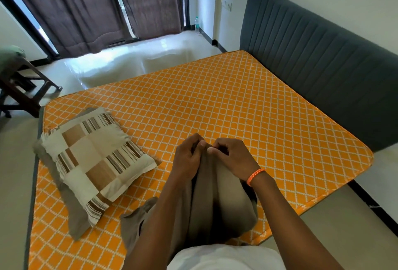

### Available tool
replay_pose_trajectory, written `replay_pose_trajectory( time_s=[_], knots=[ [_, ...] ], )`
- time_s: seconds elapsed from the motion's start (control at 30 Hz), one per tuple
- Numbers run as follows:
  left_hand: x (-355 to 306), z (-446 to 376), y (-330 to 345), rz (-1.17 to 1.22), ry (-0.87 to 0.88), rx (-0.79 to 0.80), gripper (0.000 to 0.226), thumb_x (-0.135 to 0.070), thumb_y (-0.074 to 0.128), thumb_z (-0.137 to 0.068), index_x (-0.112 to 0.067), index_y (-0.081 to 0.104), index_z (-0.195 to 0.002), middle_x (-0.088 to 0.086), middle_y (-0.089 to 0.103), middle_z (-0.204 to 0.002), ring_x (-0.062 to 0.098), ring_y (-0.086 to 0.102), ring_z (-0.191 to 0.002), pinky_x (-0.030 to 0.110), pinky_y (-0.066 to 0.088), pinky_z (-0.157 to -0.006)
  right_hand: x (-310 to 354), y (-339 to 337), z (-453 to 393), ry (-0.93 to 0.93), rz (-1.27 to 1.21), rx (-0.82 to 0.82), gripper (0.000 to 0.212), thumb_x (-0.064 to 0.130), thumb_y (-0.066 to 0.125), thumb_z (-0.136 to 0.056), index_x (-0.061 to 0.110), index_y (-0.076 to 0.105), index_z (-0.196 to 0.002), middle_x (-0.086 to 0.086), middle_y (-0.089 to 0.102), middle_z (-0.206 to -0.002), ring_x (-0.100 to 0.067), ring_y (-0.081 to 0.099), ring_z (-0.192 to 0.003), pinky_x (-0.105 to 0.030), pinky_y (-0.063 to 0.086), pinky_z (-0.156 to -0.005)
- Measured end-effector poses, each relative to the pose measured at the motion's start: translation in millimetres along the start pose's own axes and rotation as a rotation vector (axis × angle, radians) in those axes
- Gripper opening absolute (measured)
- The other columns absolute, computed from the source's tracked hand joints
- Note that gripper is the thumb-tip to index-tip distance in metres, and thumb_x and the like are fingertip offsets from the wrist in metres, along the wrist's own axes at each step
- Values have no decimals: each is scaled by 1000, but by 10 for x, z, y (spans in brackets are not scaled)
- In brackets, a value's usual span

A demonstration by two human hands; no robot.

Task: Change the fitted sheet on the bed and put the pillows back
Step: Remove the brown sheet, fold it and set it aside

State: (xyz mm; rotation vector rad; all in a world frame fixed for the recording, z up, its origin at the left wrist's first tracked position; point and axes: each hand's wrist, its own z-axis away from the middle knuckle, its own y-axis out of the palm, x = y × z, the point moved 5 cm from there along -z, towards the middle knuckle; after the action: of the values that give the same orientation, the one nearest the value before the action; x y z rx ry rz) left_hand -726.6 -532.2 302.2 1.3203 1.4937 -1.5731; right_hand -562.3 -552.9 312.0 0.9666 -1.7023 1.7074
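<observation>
While bunched up — taupe sheet (206,200), soft folds, pinched w/ both hands' fingers (202,147) over quilted orange mattress (237,101).

Left hand (187,157) and right hand (231,156) pinch the bunched grey sheet (213,200) above the near edge of the bare orange mattress (215,101). Patterned pillow (97,160) lies at the mattress's left edge.

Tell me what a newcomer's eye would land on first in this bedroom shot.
First the bare orange mattress with its white diamond lattice, filling the middle. Next, low in the centre, the left hand and right hand pinch a bunched grey-brown sheet. A striped patchwork pillow lies on the mattress's left side.
</observation>
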Motion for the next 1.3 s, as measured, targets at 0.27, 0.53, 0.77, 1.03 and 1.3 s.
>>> replay_pose_trajectory(
  time_s=[0.27, 0.53, 0.77, 1.03, 1.3],
  knots=[
    [-81, -52, -203, -118, 43, -333, 19, -21, 55, -108, -21, 57, -89, -10, 55, -81, 8, 55, -77, 23, 39, -66, -324, 249, 187, 69, 194, -285, 28, 39, 64, -101, 25, 69, -77, 9, 63, -73, -8, 57, -65, -32, 43, -56],
    [-45, -71, -403, -131, 9, -520, 21, -21, 57, -106, -19, 54, -85, -6, 52, -79, 15, 51, -73, 34, 41, -65, -804, 171, 374, 254, -23, -314, 40, 51, 67, -95, 37, 61, -58, 9, 62, -59, -11, 58, -60, -44, 47, -62],
    [-49, -59, -460, -158, -37, -603, 21, -21, 58, -107, -18, 55, -86, -7, 53, -81, 7, 49, -73, 22, 36, -67, -777, 41, 424, 213, 24, -397, 23, 35, 70, -97, 20, 77, -81, 4, 71, -78, -16, 65, -75, -43, 54, -71],
    [-270, -193, -655, -142, -7, -724, 21, -27, 53, -109, -15, 59, -92, 0, 56, -82, 16, 51, -74, 21, 37, -64, -79, -740, 118, -38, -225, -537, 22, 23, 62, -104, 13, 68, -85, -1, 63, -80, -16, 59, -77, -23, 43, -68],
    [-212, -176, -654, -167, -46, -723, 24, -26, 53, -108, -14, 56, -88, 0, 55, -82, 15, 51, -74, 21, 36, -65, -678, -257, 99, 13, 258, -85, 15, 26, 66, -100, 18, 71, -88, 3, 66, -85, -15, 58, -82, -40, 49, -72]
  ],
)
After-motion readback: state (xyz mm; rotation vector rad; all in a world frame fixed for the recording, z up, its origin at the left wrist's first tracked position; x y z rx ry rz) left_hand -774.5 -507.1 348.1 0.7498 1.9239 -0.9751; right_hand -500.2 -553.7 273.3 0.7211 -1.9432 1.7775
